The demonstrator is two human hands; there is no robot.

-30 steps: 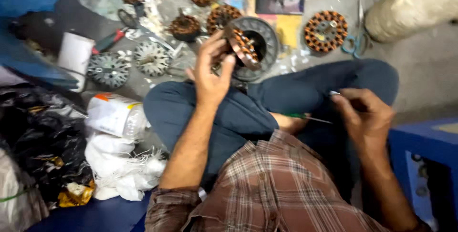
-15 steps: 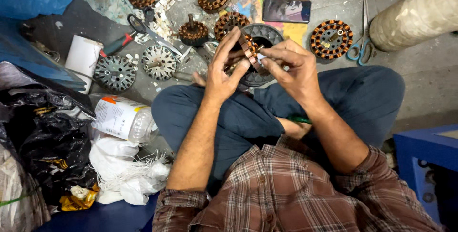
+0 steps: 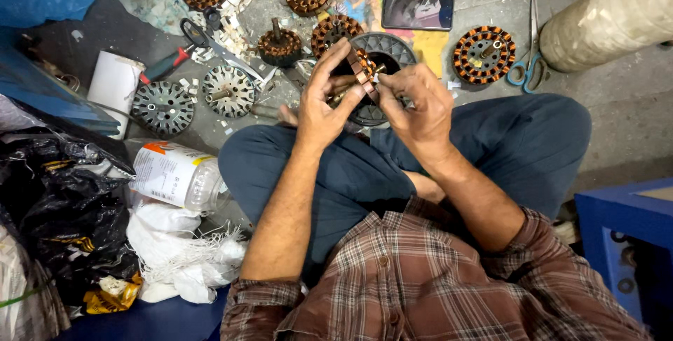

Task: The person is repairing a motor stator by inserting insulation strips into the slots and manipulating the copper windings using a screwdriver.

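Observation:
I sit cross-legged on the floor. My left hand [image 3: 324, 103] holds a round motor stator [image 3: 361, 69] with copper windings, tilted on edge above my knees. My right hand [image 3: 418, 106] is closed on the stator's right side, fingertips pinched at the windings; a thin tool may be in it but I cannot tell. Behind the hands a grey round fan housing [image 3: 387, 48] lies on the floor.
Several wound stators [image 3: 483, 53] and bare steel cores [image 3: 227, 91] lie on the floor. Also there: black scissors [image 3: 210, 45], a red-handled screwdriver [image 3: 165, 65], blue-handled scissors [image 3: 527, 60], a phone [image 3: 418, 12], a plastic bottle [image 3: 175, 175], a white roll [image 3: 113, 87], black bags [image 3: 49, 208], a blue stool [image 3: 627, 243].
My right hand came up from beside my right knee and joined the left hand on the stator. The view has tilted down a little.

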